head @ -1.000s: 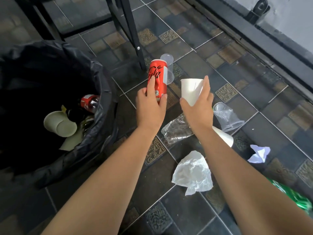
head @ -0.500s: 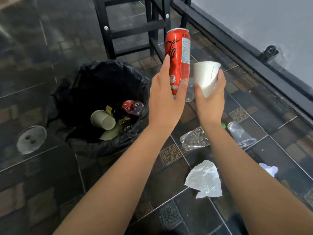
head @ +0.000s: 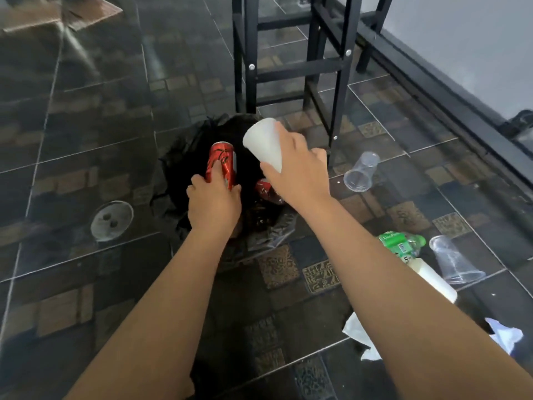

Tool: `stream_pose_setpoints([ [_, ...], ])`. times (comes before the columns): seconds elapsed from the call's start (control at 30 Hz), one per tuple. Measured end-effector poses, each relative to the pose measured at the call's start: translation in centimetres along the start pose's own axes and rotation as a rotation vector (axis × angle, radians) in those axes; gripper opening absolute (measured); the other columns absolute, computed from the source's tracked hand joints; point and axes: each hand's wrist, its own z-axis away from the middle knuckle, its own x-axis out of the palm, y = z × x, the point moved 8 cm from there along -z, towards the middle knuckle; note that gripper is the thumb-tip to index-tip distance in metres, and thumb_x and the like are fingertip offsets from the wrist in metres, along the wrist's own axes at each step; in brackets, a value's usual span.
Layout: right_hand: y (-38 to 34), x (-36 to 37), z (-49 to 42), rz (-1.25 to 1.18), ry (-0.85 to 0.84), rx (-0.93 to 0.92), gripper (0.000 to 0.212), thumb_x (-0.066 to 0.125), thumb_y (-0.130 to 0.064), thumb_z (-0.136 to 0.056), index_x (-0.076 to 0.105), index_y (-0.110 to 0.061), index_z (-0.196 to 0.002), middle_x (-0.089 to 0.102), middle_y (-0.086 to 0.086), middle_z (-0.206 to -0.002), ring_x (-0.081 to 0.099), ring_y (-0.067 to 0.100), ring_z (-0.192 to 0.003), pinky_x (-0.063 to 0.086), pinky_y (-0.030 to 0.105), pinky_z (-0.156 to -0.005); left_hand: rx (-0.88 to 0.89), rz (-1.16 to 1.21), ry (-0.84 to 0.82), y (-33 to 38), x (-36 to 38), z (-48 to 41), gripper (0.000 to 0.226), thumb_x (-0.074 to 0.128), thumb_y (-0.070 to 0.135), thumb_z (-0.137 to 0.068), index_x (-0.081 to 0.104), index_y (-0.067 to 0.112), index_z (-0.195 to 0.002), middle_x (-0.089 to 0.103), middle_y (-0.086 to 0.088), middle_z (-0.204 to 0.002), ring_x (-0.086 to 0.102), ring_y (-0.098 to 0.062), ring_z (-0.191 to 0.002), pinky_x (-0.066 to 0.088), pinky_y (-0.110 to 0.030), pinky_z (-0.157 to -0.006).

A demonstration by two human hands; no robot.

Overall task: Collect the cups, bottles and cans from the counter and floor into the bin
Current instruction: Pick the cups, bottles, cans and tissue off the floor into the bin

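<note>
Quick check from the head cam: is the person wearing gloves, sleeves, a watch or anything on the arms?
No. Both forearms are bare as far as the frame shows. The left hand and right hand have no gloves, rings, watch or wristband visible, and no sleeve edge shows.

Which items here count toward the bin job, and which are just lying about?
Job: red can in left hand; white cup in right hand; bin; clear cups; green bottle.
Lying about: crumpled paper; stool legs.

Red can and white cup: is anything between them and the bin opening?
Nothing visible. The left hand holds the red can and the right hand the white cup directly over the black-lined bin; only bagged trash shows below.
</note>
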Motion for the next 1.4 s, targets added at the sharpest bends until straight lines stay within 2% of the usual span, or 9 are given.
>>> stream_pose_setpoints([
  [0.07, 0.0, 1.5, 0.0, 0.099, -0.078, -0.027, 0.073, 0.052, -0.047, -0.093, 0.02, -0.021, -0.154, 0.045, 0.003, -0.144, 0.055, 0.024, -0.119, 0.022, 0.046, -0.108, -0.025, -0.061, -0.039, -0.9, 0.6, -0.4, 0.067, 0.052, 0.045, -0.097, 0.022, 0.023, -0.153, 0.036, -0.022, -0.138, 0.039, -0.041, -0.124, 0.042, -0.048, -0.093],
  [0.17, 0.2, 2.5, 0.3, 0.098, -0.138, -0.061, 0.069, 0.054, -0.047, -0.093, 0.027, -0.024, -0.152, 0.035, -0.003, -0.154, 0.03, 0.018, -0.143, 0.007, 0.052, -0.115, -0.035, -0.108, -0.099, -1.2, 1.3, -0.8, 0.065, 0.04, 0.05, -0.1, 0.021, 0.019, -0.154, 0.032, -0.024, -0.147, 0.036, -0.043, -0.129, 0.039, -0.049, -0.098],
  [0.3, 0.6, 1.2, 1.3, 0.021, -0.073, -0.123, 0.064, 0.052, -0.046, -0.095, 0.032, -0.024, -0.151, 0.03, -0.004, -0.158, 0.017, 0.015, -0.149, 0.005, 0.047, -0.118, 0.006, -0.098, -0.054, -0.1, 1.1, -0.7, 0.061, 0.032, 0.047, -0.103, 0.023, 0.015, -0.155, 0.025, -0.023, -0.157, 0.033, -0.044, -0.137, 0.034, -0.05, -0.107],
  [0.5, 6.2, -1.2, 3.4, -0.114, 0.07, 0.032, 0.058, 0.045, -0.044, -0.099, 0.034, -0.022, -0.151, 0.032, -0.003, -0.158, 0.022, 0.015, -0.148, 0.011, 0.041, -0.12, 0.222, 0.067, 0.19, 5.8, -0.9, 1.1, 0.055, 0.034, 0.038, -0.104, 0.033, 0.011, -0.151, 0.029, -0.02, -0.157, 0.029, -0.036, -0.144, 0.029, -0.05, -0.116],
  [0.7, 15.9, -1.6, 8.5, -0.081, 0.078, 0.293, 0.056, 0.05, -0.04, -0.097, 0.039, -0.019, -0.148, 0.043, 0.002, -0.15, 0.039, 0.024, -0.138, 0.023, 0.046, -0.116, 0.511, 0.184, 0.193, 15.6, 1.7, 4.8, 0.052, 0.039, 0.036, -0.104, 0.039, 0.009, -0.148, 0.037, -0.017, -0.154, 0.031, -0.031, -0.144, 0.027, -0.045, -0.117],
  [0.87, 22.8, -0.5, 13.8, 0.018, -0.066, 0.447, 0.063, 0.051, -0.045, -0.096, 0.032, -0.019, -0.15, 0.036, 0.003, -0.155, 0.032, 0.024, -0.143, 0.02, 0.046, -0.118, 0.634, 0.133, 0.037, 20.5, 8.7, 8.0, 0.052, 0.041, 0.035, -0.103, 0.039, 0.008, -0.148, 0.041, -0.016, -0.152, 0.036, -0.03, -0.141, 0.031, -0.04, -0.114],
  [1.07, 25.0, 3.9, 18.1, 0.18, -0.423, 0.345, 0.089, 0.062, -0.05, -0.086, 0.012, -0.027, -0.155, 0.01, -0.001, -0.164, 0.005, 0.021, -0.151, 0.004, 0.051, -0.12, 0.565, 0.031, -0.203, 19.1, 17.6, 8.1, 0.057, 0.04, 0.037, -0.103, 0.032, 0.008, -0.151, 0.036, -0.017, -0.154, 0.032, -0.031, -0.143, 0.028, -0.041, -0.116],
  [1.17, 25.8, 5.9, 18.9, 0.324, -0.553, 0.3, 0.099, 0.067, -0.04, -0.083, 0.001, -0.03, -0.156, -0.003, 0.001, -0.165, -0.008, 0.025, -0.151, -0.003, 0.054, -0.119, 0.505, 0.018, -0.284, 18.9, 20.5, 6.9, 0.059, 0.041, 0.039, -0.102, 0.028, 0.009, -0.152, 0.034, -0.016, -0.154, 0.033, -0.032, -0.141, 0.033, -0.043, -0.113],
  [1.4, 28.1, 8.3, 16.6, 0.448, -0.576, 0.338, 0.097, 0.069, -0.026, -0.085, 0.002, -0.03, -0.156, -0.005, 0.004, -0.165, -0.014, 0.031, -0.15, -0.003, 0.058, -0.118, 0.417, 0.089, -0.332, 21.1, 24.8, 2.6, 0.074, 0.053, 0.046, -0.096, 0.021, 0.013, -0.155, 0.032, -0.014, -0.155, 0.036, -0.031, -0.14, 0.039, -0.044, -0.107],
])
